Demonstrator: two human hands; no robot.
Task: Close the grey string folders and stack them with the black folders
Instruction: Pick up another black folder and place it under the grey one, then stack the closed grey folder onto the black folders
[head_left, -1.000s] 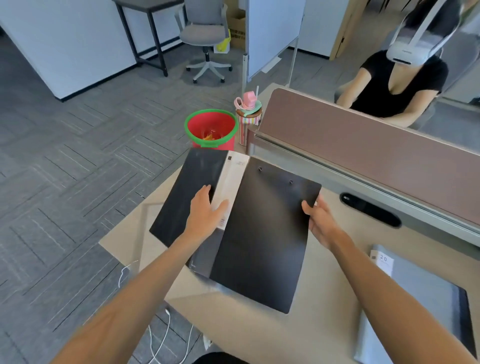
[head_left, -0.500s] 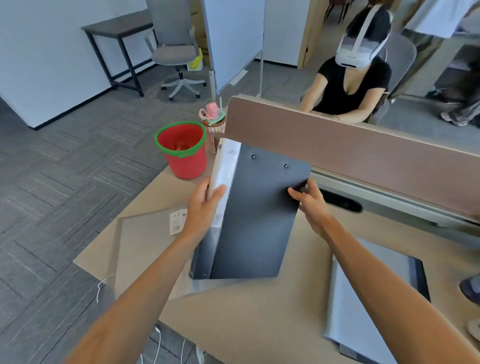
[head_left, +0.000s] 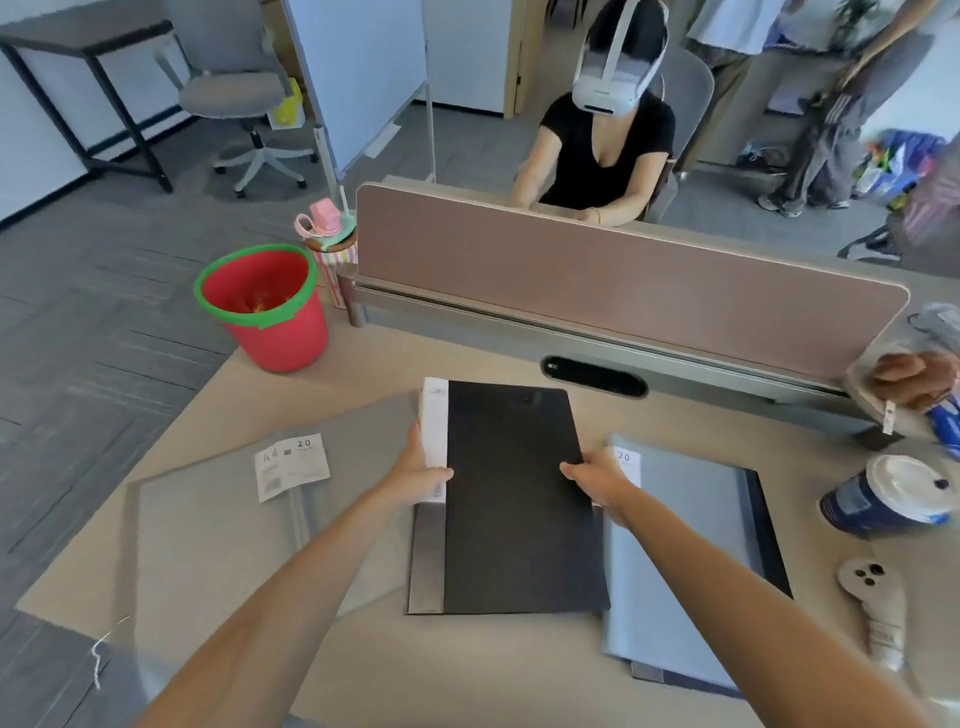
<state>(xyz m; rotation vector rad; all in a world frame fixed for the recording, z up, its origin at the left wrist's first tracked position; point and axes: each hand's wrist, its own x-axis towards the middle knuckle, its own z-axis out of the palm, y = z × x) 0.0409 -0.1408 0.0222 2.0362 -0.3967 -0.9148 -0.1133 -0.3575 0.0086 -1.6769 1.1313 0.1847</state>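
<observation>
**Operator:** Status change: a second ago the black folder (head_left: 519, 499) lay open across my hands, and half a second ago I held it tilted up at the desk's left side. It is now shut and lies flat, or nearly flat, at the middle of the desk (head_left: 467, 670). My view has also swung right, so the pile on the right shows in full.

**Checker:** State the grip.

**Operator:** Left hand (head_left: 423, 475) is clamped on the spine edge, thumb on top at the white label strip (head_left: 435, 441). Right hand (head_left: 597, 480) is clamped on the opposite long edge, fingers (head_left: 574, 470) curled over the cover. Both sets of fingers are closed on the folder; neither is free.

**Checker:** Locate the other items.

**Operator:** One grey string folder (head_left: 218, 535) lies just to the left, partly under the black folder's left edge. I cannot tell whether its string is fastened. On the right, a second grey folder (head_left: 685, 561) rests on a dark one whose edge (head_left: 769, 545) shows beneath it. The black folder's right edge overlaps that pile.

**Checker:** Meaning for the task?

**Operator:** Judgement: the black folder is ready for stacking, and the right-hand pile is the probable stack. The left grey folder is not yet on it. A cup (head_left: 891, 501) stands near the pile's far side; keep clearance.
</observation>
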